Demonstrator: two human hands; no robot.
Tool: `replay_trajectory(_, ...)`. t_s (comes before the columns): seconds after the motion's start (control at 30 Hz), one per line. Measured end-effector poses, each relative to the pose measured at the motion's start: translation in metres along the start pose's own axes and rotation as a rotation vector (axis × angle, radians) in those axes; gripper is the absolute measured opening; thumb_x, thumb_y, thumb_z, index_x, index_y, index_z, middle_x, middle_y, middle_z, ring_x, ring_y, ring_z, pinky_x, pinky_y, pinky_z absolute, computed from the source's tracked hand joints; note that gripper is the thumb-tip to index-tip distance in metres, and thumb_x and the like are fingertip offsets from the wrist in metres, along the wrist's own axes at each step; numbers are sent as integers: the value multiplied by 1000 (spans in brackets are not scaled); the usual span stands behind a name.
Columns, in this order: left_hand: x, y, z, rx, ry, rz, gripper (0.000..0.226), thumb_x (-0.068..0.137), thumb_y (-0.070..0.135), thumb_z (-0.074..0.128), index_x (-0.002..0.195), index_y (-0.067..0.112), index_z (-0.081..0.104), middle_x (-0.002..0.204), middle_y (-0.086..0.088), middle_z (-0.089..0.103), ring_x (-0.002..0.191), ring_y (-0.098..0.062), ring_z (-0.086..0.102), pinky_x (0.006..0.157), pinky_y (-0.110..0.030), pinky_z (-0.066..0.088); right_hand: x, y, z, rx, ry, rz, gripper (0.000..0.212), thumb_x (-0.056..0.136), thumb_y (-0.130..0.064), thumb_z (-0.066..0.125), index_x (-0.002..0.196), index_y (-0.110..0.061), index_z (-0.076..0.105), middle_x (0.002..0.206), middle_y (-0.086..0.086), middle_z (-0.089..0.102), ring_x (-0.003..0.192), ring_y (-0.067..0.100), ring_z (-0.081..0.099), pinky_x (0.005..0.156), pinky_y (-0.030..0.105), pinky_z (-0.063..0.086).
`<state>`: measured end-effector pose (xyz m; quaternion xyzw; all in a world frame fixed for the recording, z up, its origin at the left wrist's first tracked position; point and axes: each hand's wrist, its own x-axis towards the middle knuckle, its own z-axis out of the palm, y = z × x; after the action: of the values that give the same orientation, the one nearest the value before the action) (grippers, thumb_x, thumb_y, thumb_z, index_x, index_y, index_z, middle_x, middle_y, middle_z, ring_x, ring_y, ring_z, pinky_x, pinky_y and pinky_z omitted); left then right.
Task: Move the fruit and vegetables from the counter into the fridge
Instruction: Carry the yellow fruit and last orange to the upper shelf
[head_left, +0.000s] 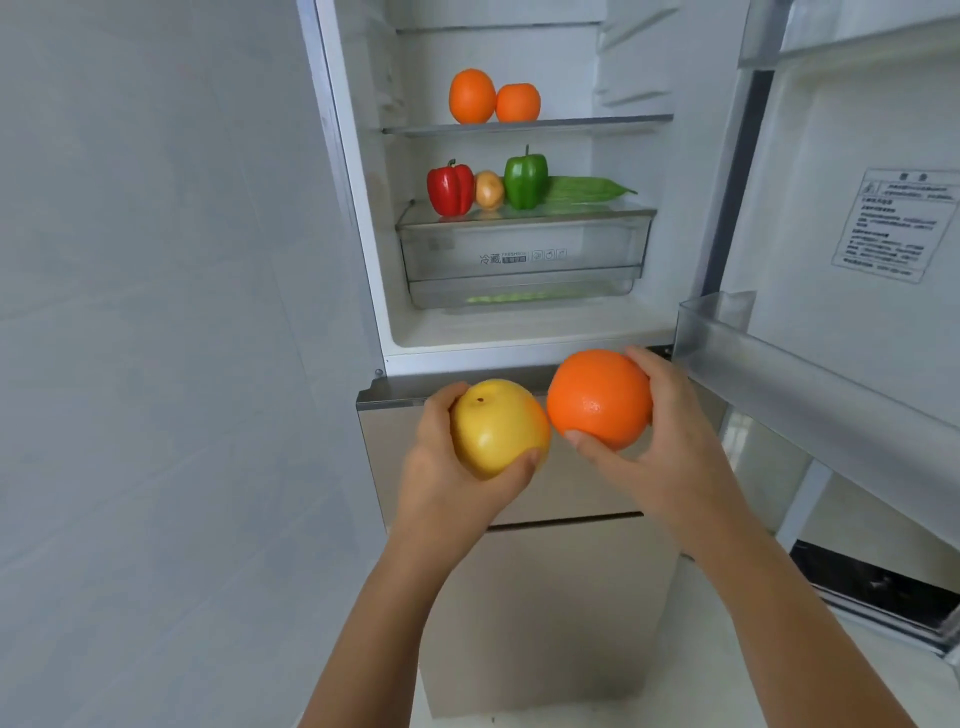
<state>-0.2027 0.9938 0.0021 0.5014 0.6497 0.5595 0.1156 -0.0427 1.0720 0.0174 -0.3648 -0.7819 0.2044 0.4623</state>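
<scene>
Fruit filled both grips: my left grip curled round a yellow fruit, my right grip round an orange, both just below the open fridge. I judged each should be set on bare shelf before I let go. Inside sat two more oranges, one red pepper, one green pepper, one onion, one long green vegetable.

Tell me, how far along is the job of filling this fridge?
Done: two oranges sit on the upper shelf; a red pepper, a tan vegetable, a green pepper and a long green vegetable on the shelf below. In hand: the left hand grips a yellow fruit, the right hand a third orange, both outside the fridge. Left: shelving those two; the counter is out of view, so more may wait.
</scene>
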Motion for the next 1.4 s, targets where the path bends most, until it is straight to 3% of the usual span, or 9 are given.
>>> replay_trajectory(0.2, 64, -13, 16, 22, 21, 24, 69, 65, 31, 81, 120, 36, 39, 105, 32, 41, 93, 16, 44, 67, 3, 36, 66, 26, 18, -13, 37, -18, 81, 69, -31, 77, 135, -22, 32, 135, 3, 38, 106, 7, 36, 81, 24, 32)
replay_trajectory(0.3, 107, -17, 19, 3, 53, 68, 71, 60, 43, 78, 120, 36, 41, 107, 32, 42, 95, 21, 42, 70, 0, 38, 101, 37, 32, -6, 60, -48, 79, 69, -30, 76, 135, -21, 32, 133, 3, 37, 106, 7, 37, 82, 25, 35)
replay_trajectory(0.47, 190, -17, 19, -6, 62, 165, 75, 60, 46, 74, 127, 31, 43, 116, 20, 48, 98, 0, 50, 78, -8, 42, 169, 45, 54, -25, 140, -90, 78, 70, -28, 76, 134, -20, 33, 131, 6, 37, 104, 8, 37, 82, 25, 33)
replay_trajectory(0.6, 258, -14, 18, -51, 72, 259, 78, 60, 47, 74, 129, 27, 44, 125, 10, 50, 108, -9, 50, 88, -26, 45, 228, 44, 69, -20, 203, -119, 79, 70, -29, 75, 135, -19, 32, 133, 8, 37, 106, 10, 38, 83, 28, 37)
replay_trajectory(0.83, 345, -3, 22, -124, 76, 326, 70, 71, 32, 76, 131, 27, 41, 121, 10, 48, 104, -8, 48, 74, -5, 40, 309, 44, 72, -21, 305, -143, 78, 70, -28, 76, 134, -17, 34, 134, 9, 36, 107, 12, 38, 86, 29, 38)
replay_trajectory(0.9, 365, 1, 22, -141, 95, 322, 71, 70, 33, 77, 130, 28, 39, 116, 11, 48, 104, -10, 49, 78, -10, 43, 329, 45, 70, -14, 319, -140, 78, 70, -31, 75, 135, -20, 33, 133, 5, 36, 106, 11, 39, 87, 30, 40)
replay_trajectory(0.97, 385, 6, 22, -169, 119, 329, 71, 68, 35, 79, 127, 30, 40, 109, 15, 48, 103, -13, 52, 84, -26, 48, 351, 47, 67, -8, 328, -151, 78, 70, -33, 75, 135, -23, 32, 134, 2, 35, 106, 9, 39, 89, 31, 40)
replay_trajectory(1.13, 433, 24, 17, -111, 248, 407, 63, 68, 36, 79, 120, 30, 45, 98, 23, 48, 91, -7, 51, 72, -12, 39, 411, 51, 59, -4, 349, -225, 78, 72, -33, 74, 136, -23, 30, 136, 1, 33, 108, 8, 37, 89, 29, 40)
replay_trajectory(1.4, 490, 44, 6, -75, 342, 413, 62, 71, 32, 76, 124, 22, 45, 102, 10, 49, 93, -12, 49, 74, -21, 40, 498, 66, 53, 22, 360, -298, 80, 74, -33, 73, 138, -21, 27, 138, 5, 33, 115, 18, 43, 89, 32, 38)
